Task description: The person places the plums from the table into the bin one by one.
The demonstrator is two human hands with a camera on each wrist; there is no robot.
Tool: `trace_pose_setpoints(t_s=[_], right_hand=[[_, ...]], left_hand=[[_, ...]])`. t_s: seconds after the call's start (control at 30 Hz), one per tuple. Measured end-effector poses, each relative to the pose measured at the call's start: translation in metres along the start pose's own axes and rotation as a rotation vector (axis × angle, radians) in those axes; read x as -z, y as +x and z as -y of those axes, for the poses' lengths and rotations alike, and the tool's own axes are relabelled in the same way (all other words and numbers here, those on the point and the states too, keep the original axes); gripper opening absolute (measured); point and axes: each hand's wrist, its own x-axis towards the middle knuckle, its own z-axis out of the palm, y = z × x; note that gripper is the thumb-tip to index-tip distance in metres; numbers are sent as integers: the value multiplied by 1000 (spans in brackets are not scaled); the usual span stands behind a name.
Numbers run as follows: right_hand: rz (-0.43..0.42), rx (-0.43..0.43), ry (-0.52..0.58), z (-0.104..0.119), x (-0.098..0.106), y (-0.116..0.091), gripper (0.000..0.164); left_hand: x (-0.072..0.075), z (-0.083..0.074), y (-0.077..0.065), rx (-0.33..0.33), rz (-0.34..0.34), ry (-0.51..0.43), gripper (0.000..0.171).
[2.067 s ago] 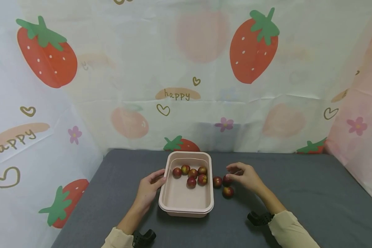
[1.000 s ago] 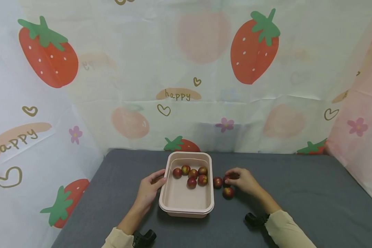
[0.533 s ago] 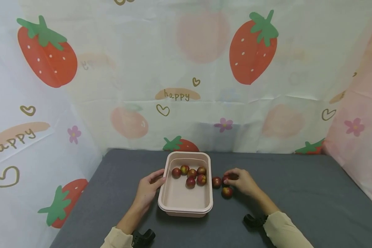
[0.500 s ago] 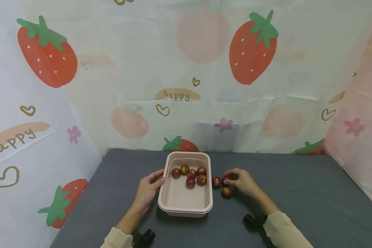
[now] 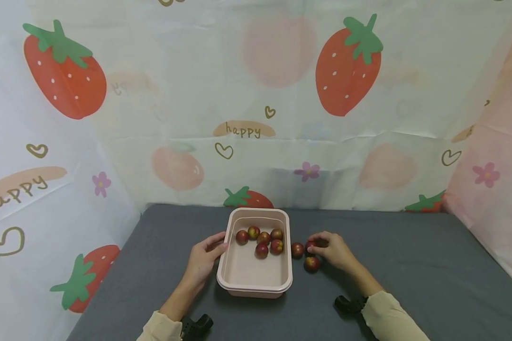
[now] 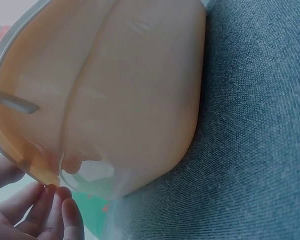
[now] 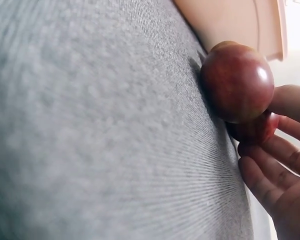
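A pale pink plastic box (image 5: 252, 276) stands on the grey cloth, with several reddish plums (image 5: 261, 250) grouped toward its far end. At its left side, my left hand (image 5: 201, 260) grips the rim between thumb and fingers; the left wrist view shows those fingertips (image 6: 65, 192) at the box edge. To the right of the box, my right hand (image 5: 334, 250) pinches a dark red plum (image 5: 310, 246), partly covered by the fingers. Two loose plums lie beside it: one next to the box wall (image 5: 297, 250), another nearer me (image 5: 312, 264), which looms in front in the right wrist view.
Grey cloth (image 5: 409, 270) covers the table. Behind it hangs a pale curtain (image 5: 187, 94) printed with strawberries, hearts and flowers, which also closes off both sides. A black wrist device (image 5: 196, 327) sits on each forearm.
My right hand has come down from over the loose plums and its fingers have closed round one; over the last second it stays nearly still. My left hand and the box keep their places.
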Motion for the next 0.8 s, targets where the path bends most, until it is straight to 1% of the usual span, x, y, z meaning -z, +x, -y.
trace_pose_setpoints(t_s=[0.27,0.4,0.57,0.8], right_hand=[[-21,-20,11,-2,0,2,25],[-49,-35,22,-3,1,1,26],[-82,-30,36,4,6,1,27],[-86,1,58,15,11,1,27]], left_hand=[[-1,2,4,3,-6,2,41],[-1,3,5,8,-10,7,40],[-1,0,4,2,-4,-2,41],[0,1,2,4,-4,10,40]])
